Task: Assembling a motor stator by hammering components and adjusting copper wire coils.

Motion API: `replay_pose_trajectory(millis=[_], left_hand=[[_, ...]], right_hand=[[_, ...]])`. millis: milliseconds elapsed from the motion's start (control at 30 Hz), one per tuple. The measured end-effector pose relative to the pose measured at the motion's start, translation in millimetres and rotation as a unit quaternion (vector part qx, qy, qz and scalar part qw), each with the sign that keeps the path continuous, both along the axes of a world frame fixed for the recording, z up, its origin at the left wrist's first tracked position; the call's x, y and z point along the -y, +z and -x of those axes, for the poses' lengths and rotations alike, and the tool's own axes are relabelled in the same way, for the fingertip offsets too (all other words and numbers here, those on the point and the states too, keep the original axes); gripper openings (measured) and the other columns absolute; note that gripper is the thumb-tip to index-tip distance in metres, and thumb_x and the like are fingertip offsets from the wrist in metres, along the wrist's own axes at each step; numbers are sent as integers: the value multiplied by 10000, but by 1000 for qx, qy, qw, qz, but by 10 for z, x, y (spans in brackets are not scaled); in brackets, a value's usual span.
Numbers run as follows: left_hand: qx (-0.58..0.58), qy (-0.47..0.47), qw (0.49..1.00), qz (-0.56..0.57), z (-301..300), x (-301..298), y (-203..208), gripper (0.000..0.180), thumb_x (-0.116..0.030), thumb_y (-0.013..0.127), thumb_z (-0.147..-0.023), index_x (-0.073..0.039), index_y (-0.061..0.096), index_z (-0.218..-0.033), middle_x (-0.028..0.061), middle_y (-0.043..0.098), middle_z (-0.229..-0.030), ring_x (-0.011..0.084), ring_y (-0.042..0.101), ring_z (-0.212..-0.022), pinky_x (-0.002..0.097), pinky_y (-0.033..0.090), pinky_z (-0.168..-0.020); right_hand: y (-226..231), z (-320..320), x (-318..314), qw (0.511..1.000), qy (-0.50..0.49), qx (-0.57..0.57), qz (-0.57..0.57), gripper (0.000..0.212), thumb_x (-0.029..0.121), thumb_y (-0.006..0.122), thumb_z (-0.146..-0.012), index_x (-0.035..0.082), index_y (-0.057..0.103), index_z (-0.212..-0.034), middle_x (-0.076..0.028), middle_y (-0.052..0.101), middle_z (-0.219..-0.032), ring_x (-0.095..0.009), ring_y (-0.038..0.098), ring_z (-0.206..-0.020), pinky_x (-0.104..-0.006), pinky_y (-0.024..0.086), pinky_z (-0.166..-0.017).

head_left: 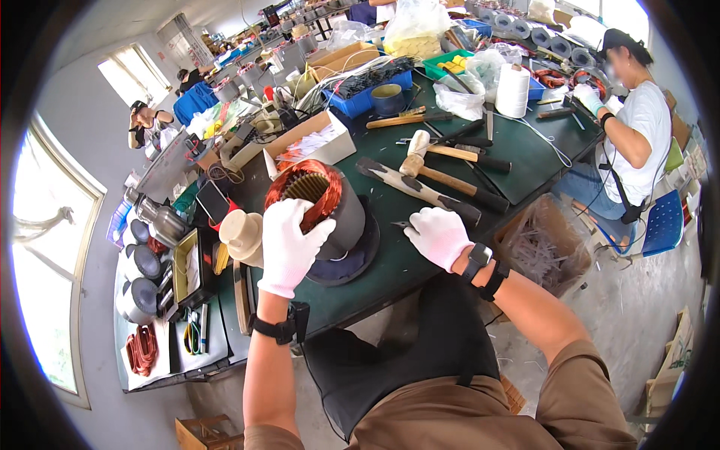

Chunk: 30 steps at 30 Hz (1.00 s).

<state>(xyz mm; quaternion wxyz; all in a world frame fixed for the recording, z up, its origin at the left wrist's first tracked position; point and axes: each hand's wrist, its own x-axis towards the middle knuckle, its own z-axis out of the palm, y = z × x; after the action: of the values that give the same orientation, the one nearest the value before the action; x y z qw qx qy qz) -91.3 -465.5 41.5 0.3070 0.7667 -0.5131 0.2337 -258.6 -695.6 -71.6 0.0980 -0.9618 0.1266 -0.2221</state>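
A motor stator (346,225), a grey cylinder with copper windings bulging from its top, stands on a round dark base (367,264) at the table's near edge. My left hand (294,244), in a white glove, grips the near left rim of the windings. To the right of the stator, my gloved right hand (436,236) is closed just above the green tabletop. From its fingers pokes the dark pointed tip of a small tool (401,224); the rest is hidden in the palm. A pale turned wooden piece (241,234) stands beside my left hand.
Beyond my right hand lie a mallet (415,155), a worn wooden bar (409,187) and hammers. A paper-filled box (330,139) stands behind the stator. A bin of scraps (551,240) sits off the right edge. A co-worker (637,127) sits at the far right.
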Motion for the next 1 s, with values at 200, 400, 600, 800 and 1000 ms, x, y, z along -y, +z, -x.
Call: replay_pose_trajectory(millis=[200, 400, 600, 800, 1000], left_hand=[[-81, -5, 996, -40, -185, -75, 41, 343, -230, 885, -757, 12, 724, -939, 125, 688, -925, 316, 637, -957, 401, 488, -909], [-61, -37, 991, -112, -23, 16, 184, 389, -254, 875, -794, 27, 744, -1027, 150, 709, -970, 327, 675, -987, 397, 514, -930], [35, 42, 995, -88, 182, 71, 111, 332, -233, 805, -880, 5, 717, -1095, 151, 679, -910, 352, 669, -893, 437, 530, -816], [89, 51, 991, -89, 195, 12, 53, 274, -231, 787, -882, -36, 711, -1059, 161, 680, -934, 377, 669, -927, 471, 530, -827], [70, 25, 996, -52, 227, 36, 38, 300, -240, 796, -871, -43, 708, -1079, 163, 678, -923, 382, 655, -921, 481, 517, -829]], right_hand=[[-211, -59, -18, 991, -16, 111, 75, 204, 278, 750, -913, 104, 673, -840, -63, 621, -814, -269, 666, -811, -419, 553, -687], [-259, -45, -6, 989, -12, 135, 56, 202, 269, 754, -907, 111, 655, -826, -60, 610, -809, -269, 660, -812, -415, 545, -688], [-246, -40, 10, 989, -19, 143, 38, 218, 279, 753, -915, 107, 653, -827, -60, 622, -824, -276, 660, -836, -426, 548, -726], [-212, -49, -17, 989, -12, 147, 25, 217, 273, 733, -934, 103, 653, -826, -79, 631, -816, -295, 667, -843, -435, 553, -737], [-182, -1, -20, 991, -22, 135, -5, 210, 260, 744, -922, 89, 657, -838, -114, 644, -837, -332, 669, -847, -463, 555, -754]])
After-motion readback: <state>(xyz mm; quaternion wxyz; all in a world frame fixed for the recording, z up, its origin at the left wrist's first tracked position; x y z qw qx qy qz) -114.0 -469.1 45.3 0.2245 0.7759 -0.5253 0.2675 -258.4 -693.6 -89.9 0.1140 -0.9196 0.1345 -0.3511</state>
